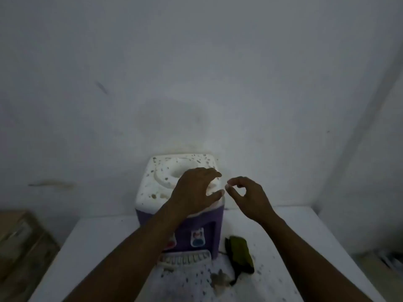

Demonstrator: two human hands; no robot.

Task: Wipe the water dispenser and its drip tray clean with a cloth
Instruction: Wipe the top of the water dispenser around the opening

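No readable writing; tap labels point(197, 237) on the purple front are blurred, one blue, one red half hidden by the left forearm. Dispenser point(152, 188) stands on a white table point(98, 247) against the wall point(196, 73), its white top speckled with dirt. Drip tray point(185, 259) sticks out at its front, also spotted. Green cloth point(239, 253) lies crumpled on the table just right of the dispenser, untouched. Brown box point(19, 236) far left. Left hand point(194, 190) is over the dispenser top, fingers spread; contact unclear. Right hand point(248, 197) is in the air beside it, thumb and forefinger curled into a ring, tips nearly meeting, nothing seen between them.
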